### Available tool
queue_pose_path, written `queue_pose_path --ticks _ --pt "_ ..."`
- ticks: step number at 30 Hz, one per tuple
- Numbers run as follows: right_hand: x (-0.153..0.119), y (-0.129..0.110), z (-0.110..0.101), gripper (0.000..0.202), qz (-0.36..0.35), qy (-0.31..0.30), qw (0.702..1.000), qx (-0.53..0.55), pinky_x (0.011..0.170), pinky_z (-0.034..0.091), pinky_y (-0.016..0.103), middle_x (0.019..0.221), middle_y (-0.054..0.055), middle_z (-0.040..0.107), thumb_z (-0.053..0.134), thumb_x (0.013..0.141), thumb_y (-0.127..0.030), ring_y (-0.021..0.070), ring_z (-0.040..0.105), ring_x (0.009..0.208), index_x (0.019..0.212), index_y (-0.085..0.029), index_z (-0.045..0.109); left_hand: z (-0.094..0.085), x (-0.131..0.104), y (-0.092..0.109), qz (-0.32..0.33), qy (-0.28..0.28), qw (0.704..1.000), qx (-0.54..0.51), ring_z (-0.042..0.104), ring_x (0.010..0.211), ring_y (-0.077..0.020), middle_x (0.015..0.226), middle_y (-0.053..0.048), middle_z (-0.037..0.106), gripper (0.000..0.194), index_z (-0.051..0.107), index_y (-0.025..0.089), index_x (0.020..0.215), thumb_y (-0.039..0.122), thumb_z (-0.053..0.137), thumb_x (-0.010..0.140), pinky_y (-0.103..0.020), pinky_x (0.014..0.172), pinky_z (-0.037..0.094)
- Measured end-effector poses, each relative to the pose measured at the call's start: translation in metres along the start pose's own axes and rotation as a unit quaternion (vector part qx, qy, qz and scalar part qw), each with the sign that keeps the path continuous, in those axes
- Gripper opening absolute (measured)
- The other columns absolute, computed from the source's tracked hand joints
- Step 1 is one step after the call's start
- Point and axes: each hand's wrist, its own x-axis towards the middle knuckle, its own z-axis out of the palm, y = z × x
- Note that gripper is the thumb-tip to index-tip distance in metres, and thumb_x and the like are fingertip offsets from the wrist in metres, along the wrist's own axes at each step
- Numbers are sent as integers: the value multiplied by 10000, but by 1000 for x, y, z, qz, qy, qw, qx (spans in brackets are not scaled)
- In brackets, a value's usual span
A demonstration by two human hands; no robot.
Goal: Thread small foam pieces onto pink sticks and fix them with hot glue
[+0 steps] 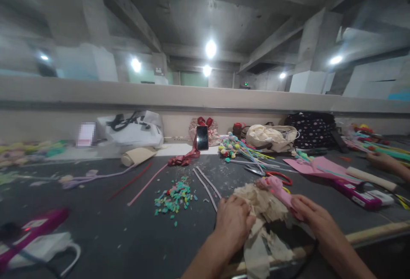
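My left hand (233,220) is curled at the left edge of a heap of crumpled, ragged beige cloth (264,206), with a fold of it under the fingers. My right hand (307,211) grips a pink, handle-like object (283,194) whose lumpy pink end lies over the top of the cloth. I cannot make out exactly what kind of thing it is. Red-handled scissors (280,178) lie just beyond the heap. Two pale lilac fuzzy stems (206,188) run up from beside my left hand. Left of them is a scatter of green and mixed fuzzy clippings (175,197).
Behind are a phone (202,137) propped upright, a bundle of fuzzy-stem flowers (235,146), a cloth bag (272,136) and a white bag (136,129). Magenta devices lie left (38,232) and right (355,193). Another person's hand (382,161) is at far right, near pink paper (326,167).
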Motion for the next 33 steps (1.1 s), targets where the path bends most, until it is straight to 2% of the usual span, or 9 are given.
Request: queue_pose_path --ticks 4,9,13,17,21,24,28,31,33 --pt "7 2 -15 208 55 44 988 140 461 382 176 564 -36 505 582 644 -389 98 439 516 657 -182 560 2 0 -2 -2 -7 1000 3 486 837 -191 840 -20 600 193 567 216 741 301 393 740 -338 678 347" --pt "10 1 -22 192 39 78 960 267 451 415 205 646 -5 535 585 655 -352 118 474 547 741 -181 579 1 2 0 -8 -9 1000 5 497 833 -196 841 -39 593 195 569 203 755 293 397 732 -337 697 369" --pt "4 -5 -10 148 6 11 955 296 425 390 183 599 -27 451 574 673 -319 89 415 508 707 -176 554 -1 7 0 -12 1 1000 -6 502 868 -165 971 -36 554 237 534 213 905 255 350 761 -302 737 390" --pt "-5 -9 2 118 -4 -55 948 315 424 377 191 582 -38 359 544 687 -298 86 351 493 710 -183 532 -7 9 -2 -9 62 995 -72 465 975 -157 1125 -49 470 274 506 211 979 177 342 762 -300 817 377" --pt "-15 -1 6 129 29 -34 933 357 427 407 225 578 -21 369 529 684 -293 113 383 511 768 -198 545 -23 -4 5 -9 117 984 -134 454 990 -149 1072 -49 503 277 507 211 985 151 374 750 -296 857 358" --pt "-20 4 12 154 59 -24 923 379 446 434 225 632 1 441 540 674 -282 117 423 532 813 -217 551 -30 -24 14 23 101 980 -169 501 899 -125 966 -25 556 250 518 221 961 171 394 749 -250 792 400" --pt "-14 9 18 192 69 -67 937 335 398 417 201 543 -28 418 572 645 -290 90 394 441 826 -227 557 -23 -54 11 46 74 984 -152 535 859 -147 935 -25 591 257 571 230 886 174 531 639 -235 727 434" --pt "-1 15 16 303 65 -42 975 208 354 401 205 514 -15 484 622 576 -347 118 454 430 843 -211 573 -21 -74 -8 31 77 988 -131 554 830 -149 901 -34 611 237 598 236 844 177 542 621 -217 682 449" --pt "4 18 13 340 17 -10 993 113 339 397 218 484 -8 516 609 573 -395 133 472 403 849 -197 586 -27 -87 -22 4 90 988 -129 550 855 -141 936 -43 604 262 590 228 870 148 525 628 -216 722 439"
